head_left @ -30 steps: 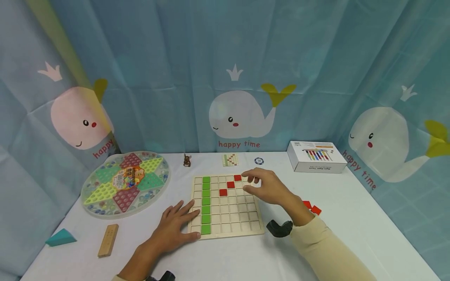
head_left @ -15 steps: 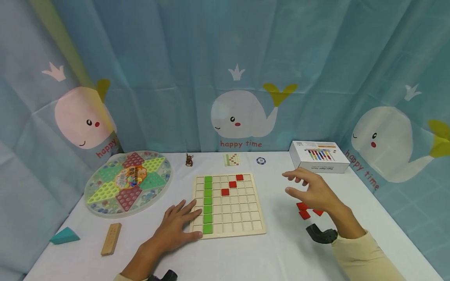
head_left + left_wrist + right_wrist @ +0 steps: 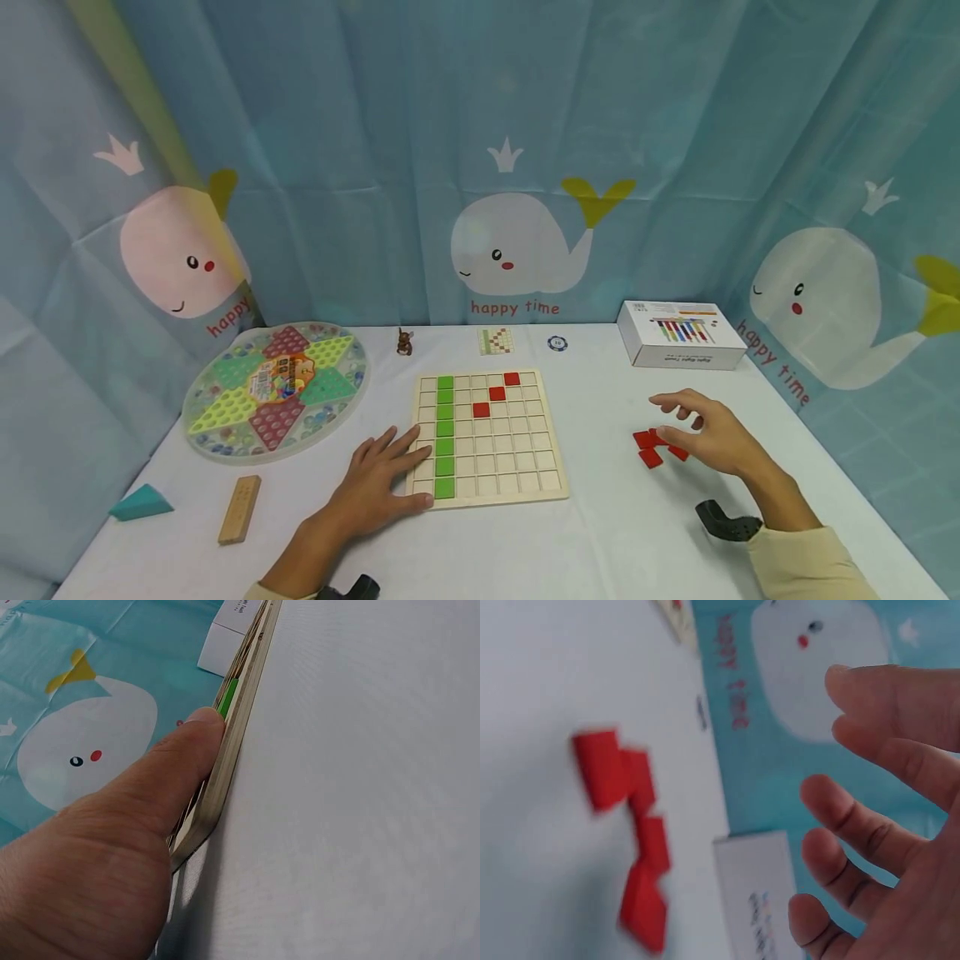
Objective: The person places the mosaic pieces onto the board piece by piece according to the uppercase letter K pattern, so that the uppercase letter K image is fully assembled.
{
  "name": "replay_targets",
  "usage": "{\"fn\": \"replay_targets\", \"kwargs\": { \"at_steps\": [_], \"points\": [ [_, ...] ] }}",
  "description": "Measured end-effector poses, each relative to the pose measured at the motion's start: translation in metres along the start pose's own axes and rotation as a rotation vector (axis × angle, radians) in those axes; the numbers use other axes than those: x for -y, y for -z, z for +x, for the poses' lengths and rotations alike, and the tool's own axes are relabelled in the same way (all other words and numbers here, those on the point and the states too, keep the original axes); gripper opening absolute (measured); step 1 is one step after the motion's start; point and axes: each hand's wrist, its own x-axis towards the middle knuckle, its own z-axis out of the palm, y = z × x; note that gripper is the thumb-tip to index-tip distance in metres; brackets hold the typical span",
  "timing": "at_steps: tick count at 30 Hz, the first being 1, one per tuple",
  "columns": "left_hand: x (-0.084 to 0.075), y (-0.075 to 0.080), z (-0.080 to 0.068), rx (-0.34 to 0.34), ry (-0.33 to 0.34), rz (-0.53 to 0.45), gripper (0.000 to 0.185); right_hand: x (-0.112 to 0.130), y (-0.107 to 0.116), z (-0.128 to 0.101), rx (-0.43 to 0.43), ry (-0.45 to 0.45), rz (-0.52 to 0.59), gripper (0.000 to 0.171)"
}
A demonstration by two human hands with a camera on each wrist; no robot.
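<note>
The left hand (image 3: 371,487) lies flat with straight fingers on the near left corner of the wooden grid board (image 3: 487,440), its thumb pressed against the board's edge, likely to steady the board on the white surface (image 3: 585,542). The board carries a column of green tiles (image 3: 444,435) on its left side and three red tiles (image 3: 495,393) in a diagonal toward the far right. The right hand (image 3: 712,437) hovers open, fingers spread and holding nothing, just above a small cluster of loose red tiles (image 3: 651,446) lying to the right of the board, apparently poised to pick one.
</note>
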Motion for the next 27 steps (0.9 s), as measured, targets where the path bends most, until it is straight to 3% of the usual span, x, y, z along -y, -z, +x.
{"fn": "replay_targets", "kwargs": {
  "at_steps": [8, 13, 21, 27],
  "points": [
    [0.000, 0.000, 0.000, 0.003, -0.004, -0.005, 0.075, -0.035, 0.000, -0.014, 0.127, -0.181, 0.041, 0.039],
    [0.000, 0.000, 0.000, 0.000, 0.000, -0.010, 0.074, -0.049, -0.001, -0.016, 0.194, -0.234, 0.040, 0.042],
    [0.002, 0.000, 0.000, 0.003, 0.007, -0.002, 0.075, -0.053, 0.000, -0.013, 0.270, -0.195, 0.016, 0.038],
    [0.000, 0.001, 0.000, 0.002, 0.003, -0.007, 0.073, -0.054, -0.003, -0.015, 0.229, -0.164, -0.077, 0.026]
  ]
}}
